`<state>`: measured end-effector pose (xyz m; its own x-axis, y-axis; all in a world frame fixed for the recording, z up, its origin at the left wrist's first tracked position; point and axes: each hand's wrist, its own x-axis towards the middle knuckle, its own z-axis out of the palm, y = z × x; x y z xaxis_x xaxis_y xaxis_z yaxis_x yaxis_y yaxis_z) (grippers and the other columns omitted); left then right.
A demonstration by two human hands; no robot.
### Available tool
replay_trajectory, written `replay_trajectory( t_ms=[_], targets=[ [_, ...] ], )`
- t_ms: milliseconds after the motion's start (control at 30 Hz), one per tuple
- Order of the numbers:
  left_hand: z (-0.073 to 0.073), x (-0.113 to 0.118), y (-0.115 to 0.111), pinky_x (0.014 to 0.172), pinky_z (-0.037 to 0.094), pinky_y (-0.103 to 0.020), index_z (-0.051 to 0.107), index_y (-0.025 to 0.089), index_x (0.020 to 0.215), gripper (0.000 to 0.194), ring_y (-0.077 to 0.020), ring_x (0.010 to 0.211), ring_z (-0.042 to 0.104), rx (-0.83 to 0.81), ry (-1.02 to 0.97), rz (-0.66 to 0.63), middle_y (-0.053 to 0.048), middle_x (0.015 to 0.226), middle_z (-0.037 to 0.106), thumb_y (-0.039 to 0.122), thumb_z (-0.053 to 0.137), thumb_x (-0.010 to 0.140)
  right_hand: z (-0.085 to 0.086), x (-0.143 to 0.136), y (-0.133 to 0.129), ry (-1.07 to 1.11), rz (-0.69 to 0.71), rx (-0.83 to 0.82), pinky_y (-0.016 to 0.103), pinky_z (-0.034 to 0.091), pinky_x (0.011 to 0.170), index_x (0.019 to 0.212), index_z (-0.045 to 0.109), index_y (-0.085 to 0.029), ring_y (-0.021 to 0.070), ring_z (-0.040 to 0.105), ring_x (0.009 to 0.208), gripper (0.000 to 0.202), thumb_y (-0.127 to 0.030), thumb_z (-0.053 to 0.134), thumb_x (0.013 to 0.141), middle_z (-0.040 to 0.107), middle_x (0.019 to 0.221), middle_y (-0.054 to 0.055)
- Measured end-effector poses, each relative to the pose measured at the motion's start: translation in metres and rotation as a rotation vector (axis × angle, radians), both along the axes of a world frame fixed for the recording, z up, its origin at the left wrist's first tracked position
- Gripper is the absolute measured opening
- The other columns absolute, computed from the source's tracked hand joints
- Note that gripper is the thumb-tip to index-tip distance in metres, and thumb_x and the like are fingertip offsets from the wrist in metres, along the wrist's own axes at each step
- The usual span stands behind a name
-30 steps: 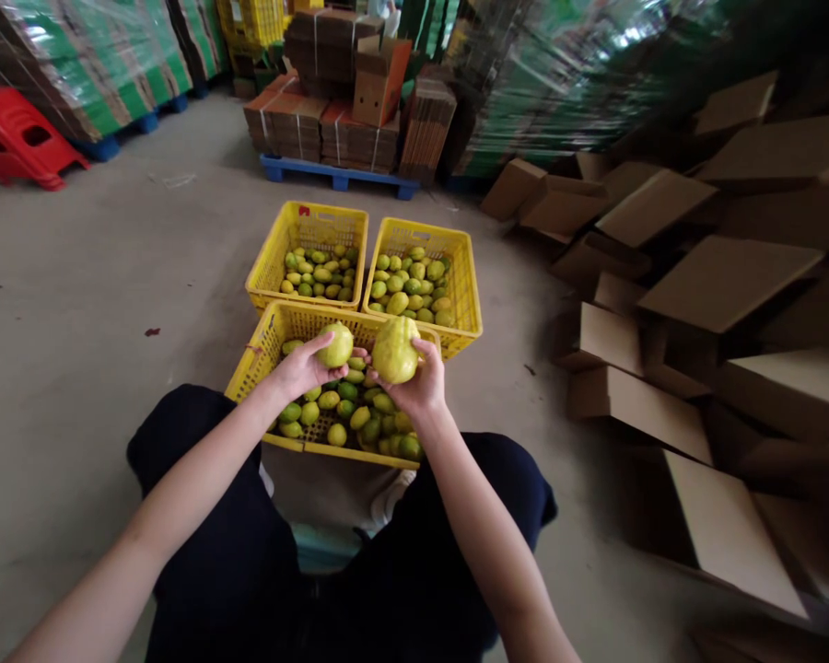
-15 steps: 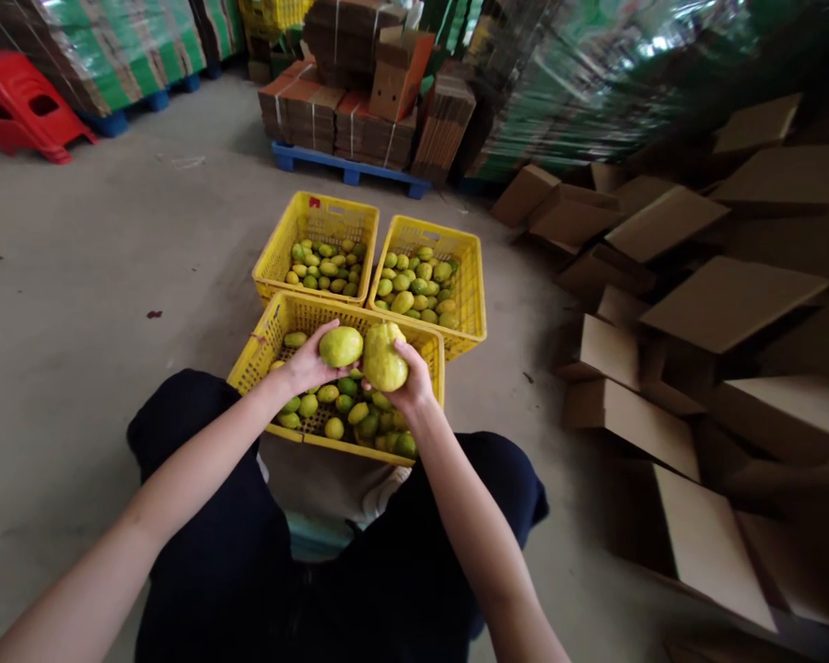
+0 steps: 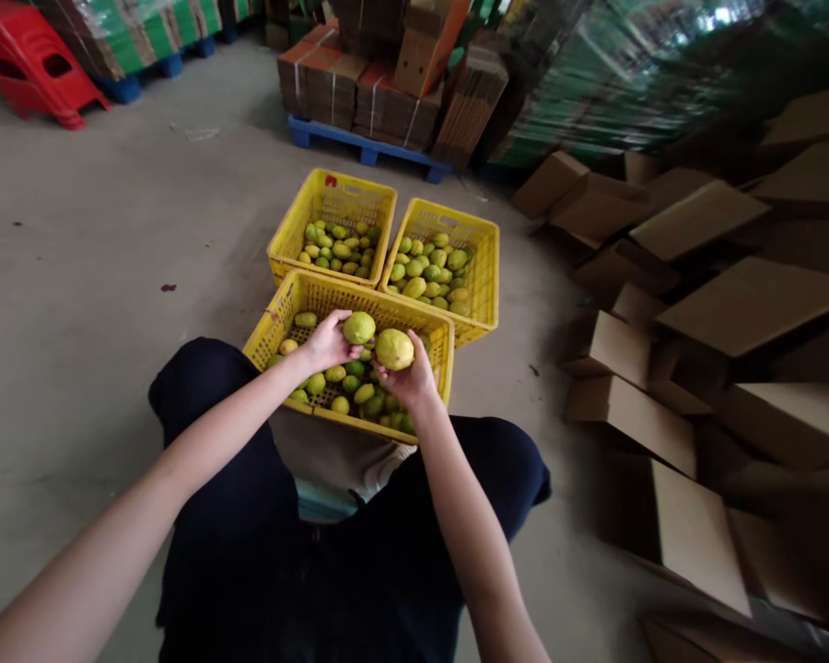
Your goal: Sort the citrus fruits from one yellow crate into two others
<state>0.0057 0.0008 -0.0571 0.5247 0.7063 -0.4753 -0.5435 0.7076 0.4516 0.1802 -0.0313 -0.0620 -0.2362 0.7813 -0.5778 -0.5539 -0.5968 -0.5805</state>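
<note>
My left hand (image 3: 332, 342) is closed round a yellow-green lemon (image 3: 358, 328), held at the fingertips. Beside it, my right hand (image 3: 413, 380) grips a larger, yellower lemon (image 3: 394, 349) with the thumb along its right side. The two fruits are close together with a narrow gap between them. Both hands are over the near yellow plastic crate (image 3: 318, 291), which stands before my knees. Loose yellow and green lemons (image 3: 341, 405) lie on its slatted bottom, partly hidden by my hands and forearms.
Behind are two more yellow crates, a left one (image 3: 283, 232) and a right one (image 3: 484, 276), both holding lemons. Opened cardboard boxes (image 3: 705, 525) pile up on the right. Flattened cartons stand on a blue pallet (image 3: 369, 152). A red stool (image 3: 34, 69) is far left.
The right-hand lemon has turned and sits lower in the fingers, with a wider gap to the left one. The left hand keeps its lemon. My view has shifted slightly left and down.
</note>
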Motion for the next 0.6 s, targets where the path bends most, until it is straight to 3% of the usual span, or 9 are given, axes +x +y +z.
replay_trajectory(
  t_ms=[200,367,500,600],
  targets=[
    [-0.008,0.007,-0.002,0.042,0.038,-0.024,0.065,0.013,0.093,0.043,-0.0143,0.046,0.05,0.092,0.023,-0.144,-0.008,0.067,0.064,0.051,0.046,0.094,0.005,0.003,-0.011,0.076,-0.02,-0.036,0.023,0.046,0.036,0.087,0.064,-0.018,0.0135,0.056,0.043,0.045,-0.061,0.054,0.085,0.071,0.068,0.007],
    [-0.016,0.005,-0.005,0.042,0.034,-0.024,0.066,0.014,0.092,0.052,-0.012,0.043,0.046,0.203,0.137,-0.246,-0.006,0.064,0.062,0.063,0.049,0.09,0.008,0.002,-0.007,0.011,0.039,-0.076,0.024,0.043,0.034,0.086,0.062,-0.018,0.0131,0.052,0.041,0.042,-0.058,0.05,0.087,0.068,0.062,0.005],
    [-0.011,-0.002,-0.009,0.057,0.048,-0.026,0.066,0.017,0.1,0.042,-0.0142,0.06,0.058,0.318,0.247,-0.127,-0.007,0.083,0.068,0.055,0.066,0.082,0.004,-0.005,-0.006,-0.207,0.005,0.086,0.028,0.049,0.043,0.089,0.058,-0.022,0.0163,0.057,0.052,0.034,-0.053,0.065,0.077,0.066,0.069,0.002],
    [-0.001,-0.009,-0.012,0.08,0.051,-0.026,0.063,0.022,0.109,0.05,-0.0159,0.089,0.064,0.552,0.348,0.077,-0.003,0.104,0.066,0.031,0.086,0.065,0.009,-0.004,-0.008,-0.501,-0.149,0.363,0.035,0.057,0.065,0.101,0.054,-0.026,0.0216,0.065,0.078,0.051,-0.042,0.081,0.061,0.068,0.089,0.0]
  ],
)
